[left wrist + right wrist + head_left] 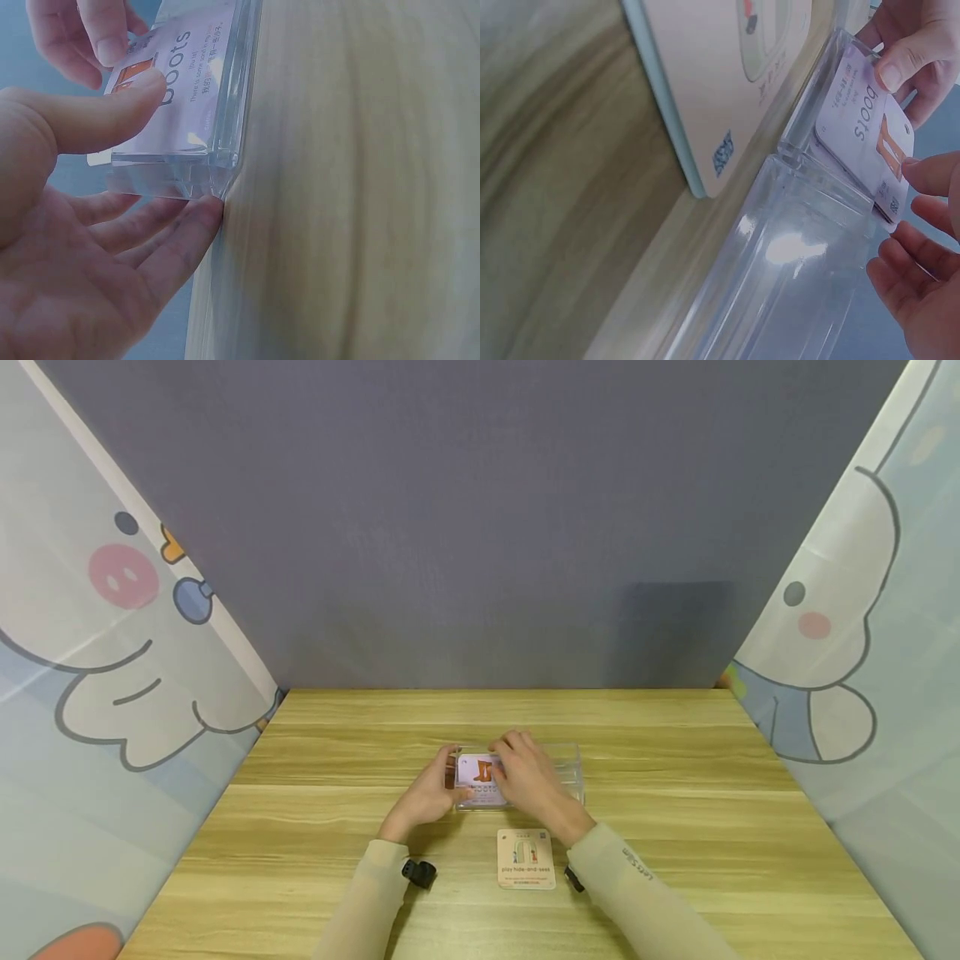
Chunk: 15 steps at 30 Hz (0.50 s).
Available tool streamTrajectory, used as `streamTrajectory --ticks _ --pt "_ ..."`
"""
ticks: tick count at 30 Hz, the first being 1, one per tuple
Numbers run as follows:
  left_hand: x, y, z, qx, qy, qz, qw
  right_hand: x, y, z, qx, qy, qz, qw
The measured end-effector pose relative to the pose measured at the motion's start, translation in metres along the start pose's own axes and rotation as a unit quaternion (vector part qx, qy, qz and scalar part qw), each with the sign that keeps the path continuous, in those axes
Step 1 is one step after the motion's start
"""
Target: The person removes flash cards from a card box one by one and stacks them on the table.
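Clear plastic box (581, 768): on the table (300, 860), before the person.
Boots card (471, 767): in the box's left compartment, tilted, apparently atop other cards, one end above the rim.
Left hand (427, 795): half closed, thumb over the card, fingers against the box's end wall.
Right hand (528, 777): partly curled, seemingly pinching the card's edge lightly.
Hide-and-seek card (527, 858): flat on the table, nearer the person, apart from the box.
Card handling: probably settling or lifting; cannot tell which.
Compartment fit: either calls for a steadied box and squared edges.
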<state>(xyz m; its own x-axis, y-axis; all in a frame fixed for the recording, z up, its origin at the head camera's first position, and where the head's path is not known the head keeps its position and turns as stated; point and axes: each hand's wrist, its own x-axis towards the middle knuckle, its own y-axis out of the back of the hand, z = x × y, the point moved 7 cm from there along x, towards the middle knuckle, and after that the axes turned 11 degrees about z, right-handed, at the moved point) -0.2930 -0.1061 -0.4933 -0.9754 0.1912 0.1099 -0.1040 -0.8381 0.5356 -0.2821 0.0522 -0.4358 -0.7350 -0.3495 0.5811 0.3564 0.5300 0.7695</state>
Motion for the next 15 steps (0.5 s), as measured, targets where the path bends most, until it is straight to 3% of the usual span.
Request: streamTrajectory --ticks 6,15 --pt "-0.0007 0.0001 0.0007 0.002 -0.002 0.001 1.0 -0.0014 -0.0048 0.0009 -0.001 -0.005 -0.014 0.9999" --pt "-0.001 0.001 0.0016 0.006 -0.002 0.004 1.0 -0.0012 -0.0042 -0.0014 -0.011 0.008 -0.004 0.9999"
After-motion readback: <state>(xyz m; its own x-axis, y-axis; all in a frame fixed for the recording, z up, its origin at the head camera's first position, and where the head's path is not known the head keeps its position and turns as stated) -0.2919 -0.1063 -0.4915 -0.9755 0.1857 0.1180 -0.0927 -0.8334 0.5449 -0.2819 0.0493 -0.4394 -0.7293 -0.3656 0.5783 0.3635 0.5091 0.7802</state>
